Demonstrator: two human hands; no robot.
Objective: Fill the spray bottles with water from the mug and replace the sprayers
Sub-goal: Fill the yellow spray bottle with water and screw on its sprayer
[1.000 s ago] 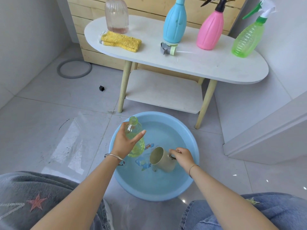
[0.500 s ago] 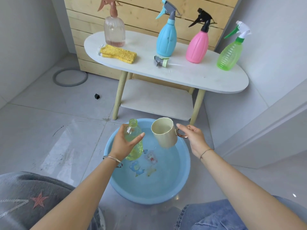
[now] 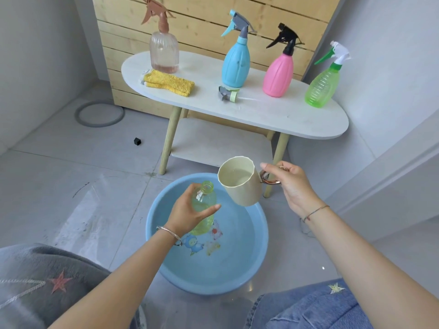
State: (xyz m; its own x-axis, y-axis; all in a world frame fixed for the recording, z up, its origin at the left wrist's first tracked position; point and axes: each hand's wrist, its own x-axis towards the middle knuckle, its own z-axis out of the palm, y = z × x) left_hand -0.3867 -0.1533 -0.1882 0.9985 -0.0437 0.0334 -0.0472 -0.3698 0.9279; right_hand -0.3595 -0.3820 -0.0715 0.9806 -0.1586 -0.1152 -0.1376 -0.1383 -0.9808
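Observation:
My left hand (image 3: 187,213) grips an open yellow-green bottle (image 3: 204,198) with no sprayer, held upright over a blue basin (image 3: 257,264) of water. My right hand (image 3: 288,184) holds a cream mug (image 3: 240,186) by its copper handle, just right of the bottle's mouth, with water inside. The loose grey-and-green sprayer (image 3: 227,93) lies on the white table (image 3: 273,115). Capped bottles stand there: a clear pink one (image 3: 164,52), a blue one (image 3: 235,65), a pink one (image 3: 278,76) and a green one (image 3: 322,87).
A yellow cloth (image 3: 169,82) lies at the table's left end. The table has a lower shelf (image 3: 221,143) and wooden legs beside the basin. A grey ring (image 3: 99,114) and a small black cube (image 3: 137,141) lie on the tiled floor. My knees frame the bottom.
My right hand lifted the mug out of the basin water and raised it beside the bottle's mouth. The left hand kept hold of the bottle. My view tilted up.

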